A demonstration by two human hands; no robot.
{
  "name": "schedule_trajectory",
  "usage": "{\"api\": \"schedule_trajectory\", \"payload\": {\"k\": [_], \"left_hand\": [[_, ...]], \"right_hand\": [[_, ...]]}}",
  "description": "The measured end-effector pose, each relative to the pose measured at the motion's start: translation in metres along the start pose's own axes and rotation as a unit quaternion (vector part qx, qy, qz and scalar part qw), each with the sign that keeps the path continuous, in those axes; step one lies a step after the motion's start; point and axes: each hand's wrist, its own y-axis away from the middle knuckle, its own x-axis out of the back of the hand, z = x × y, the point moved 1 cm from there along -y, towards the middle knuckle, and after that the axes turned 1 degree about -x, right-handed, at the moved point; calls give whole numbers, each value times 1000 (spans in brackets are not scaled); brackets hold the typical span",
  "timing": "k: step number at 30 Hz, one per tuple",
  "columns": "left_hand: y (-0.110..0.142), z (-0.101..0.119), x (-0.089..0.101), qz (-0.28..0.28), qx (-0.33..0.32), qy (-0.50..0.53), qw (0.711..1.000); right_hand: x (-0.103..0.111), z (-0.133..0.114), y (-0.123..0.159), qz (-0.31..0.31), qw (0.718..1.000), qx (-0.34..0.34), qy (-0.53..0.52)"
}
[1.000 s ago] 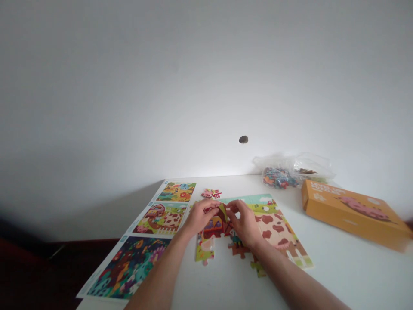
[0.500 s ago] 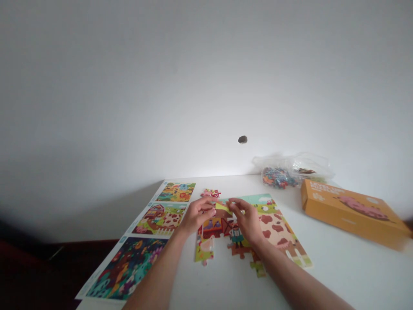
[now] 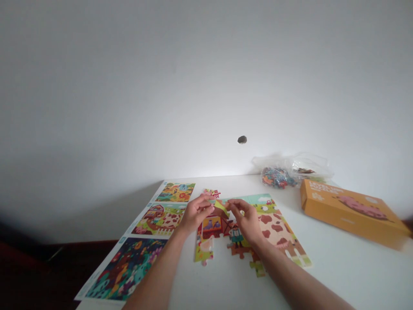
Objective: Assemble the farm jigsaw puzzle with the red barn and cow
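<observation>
My left hand (image 3: 195,213) and my right hand (image 3: 245,218) meet over a part-built farm jigsaw (image 3: 274,228) on the white table (image 3: 338,275). Both hands pinch one yellow-green puzzle piece (image 3: 221,206), held just above the puzzle's upper left part. Below the hands lie joined pieces showing a red barn (image 3: 213,227). A small loose pink and red piece (image 3: 212,193) rests on the table just beyond my left hand.
A long sheet of colourful reference pictures (image 3: 142,241) lies to the left, running to the table's near edge. An orange box (image 3: 351,212) sits at the right. Clear bags of puzzle pieces (image 3: 287,172) lie by the wall behind it.
Both hands have lifted slightly and shifted away from me with the yellow-green piece, uncovering more of the red barn part beneath.
</observation>
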Motion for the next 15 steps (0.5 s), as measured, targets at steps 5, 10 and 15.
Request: {"api": "schedule_trajectory", "payload": {"k": [5,10,15], "left_hand": [[-2,1,-1,40,-14,-24,999],[0,0,-7,-16,1,-14,1000],[0,-1,-10,-65,38,-5,997]], "right_hand": [[-1,-12,6,-59,998,12,33],[-7,-10,8,-83,996,16,-17],[-7,2,3,-56,995,12,-78]]}}
